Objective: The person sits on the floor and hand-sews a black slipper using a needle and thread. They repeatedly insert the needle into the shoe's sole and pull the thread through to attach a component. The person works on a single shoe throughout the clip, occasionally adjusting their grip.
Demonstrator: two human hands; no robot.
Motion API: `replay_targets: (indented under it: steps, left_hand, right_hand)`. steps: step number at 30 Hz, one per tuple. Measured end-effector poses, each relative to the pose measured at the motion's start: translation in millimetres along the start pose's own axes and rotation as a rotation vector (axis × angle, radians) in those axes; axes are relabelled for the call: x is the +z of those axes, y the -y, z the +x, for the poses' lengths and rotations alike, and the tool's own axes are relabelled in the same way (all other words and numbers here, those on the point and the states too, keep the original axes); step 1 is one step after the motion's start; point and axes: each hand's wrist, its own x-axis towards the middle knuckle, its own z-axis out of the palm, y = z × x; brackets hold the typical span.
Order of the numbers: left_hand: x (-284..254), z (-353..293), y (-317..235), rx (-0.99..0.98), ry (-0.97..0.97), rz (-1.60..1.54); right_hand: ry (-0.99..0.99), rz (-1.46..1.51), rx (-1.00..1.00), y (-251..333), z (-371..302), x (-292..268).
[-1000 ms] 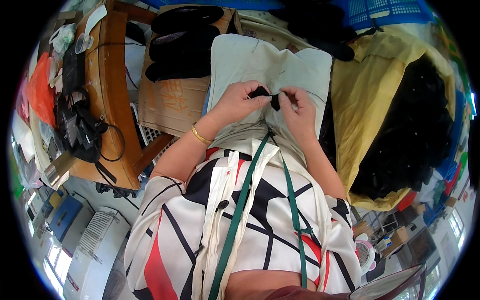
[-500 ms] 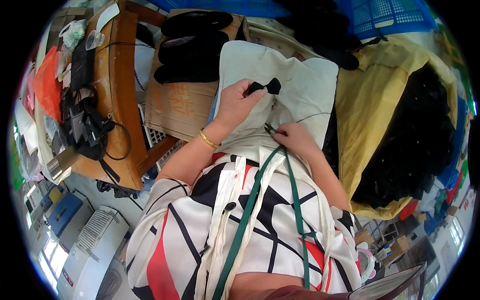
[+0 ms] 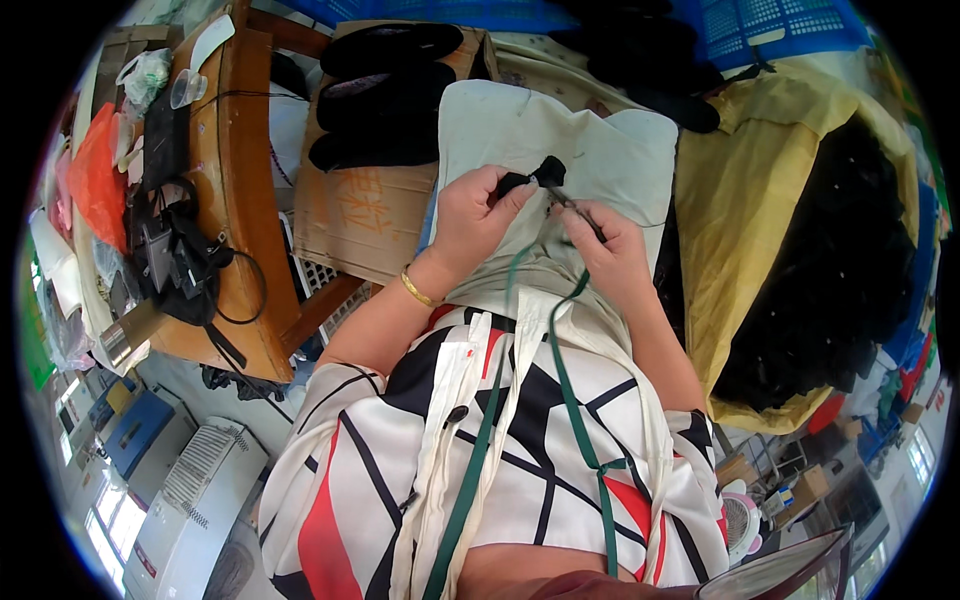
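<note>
A small black fabric bow (image 3: 549,171) is pinched between the thumb and fingers of my left hand (image 3: 476,214), which wears a gold bangle on its wrist. My right hand (image 3: 614,248) grips a pair of dark thread snips (image 3: 574,207). The tips of the snips meet the bow's middle, and part of the tool is hidden by my fingers. A green ribbon (image 3: 562,365) runs from beneath my right hand down over my patterned top. Below both hands a whitish cloth (image 3: 570,115) lies spread over my lap.
At the left stands a wooden table (image 3: 226,170) with a black bag (image 3: 180,250) on it. Black slipper-like pieces (image 3: 390,105) lie on a cardboard box (image 3: 350,225). To the right a yellow sack (image 3: 745,200) holds a black pile (image 3: 830,290). Blue crates (image 3: 780,35) are at the back.
My right hand has risen from near my waist with the snips, bringing their tips up to the bow. The green ribbon has shifted with it. My left hand stays nearly in place.
</note>
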Motion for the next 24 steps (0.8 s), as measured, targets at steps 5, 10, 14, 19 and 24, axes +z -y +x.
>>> replay_targets:
  steps: [5, 10, 14, 19, 24]
  left_hand:
    - [-0.6, -1.0, -5.0, 0.085, -0.024, 0.064]
    - [1.4, -2.0, -4.3, 0.12, -0.031, 0.079]
    - [1.5, -0.9, -6.3, 0.145, -0.046, 0.105]
    - [1.3, -2.0, -7.1, 0.17, -0.063, 0.149]
    - [1.8, -1.2, -7.0, 0.233, -0.086, 0.199]
  right_hand:
    - [-0.139, -0.284, -0.179, 7.8, 0.3, 2.9]
    - [-0.197, -0.389, -0.253, 8.8, 1.2, 4.9]
    - [-0.219, -0.371, -0.257, 8.5, 2.6, 5.9]
    - [-0.222, -0.412, -0.248, 11.0, 3.8, 6.6]
    - [-0.233, -0.435, -0.269, 11.3, 5.6, 8.4]
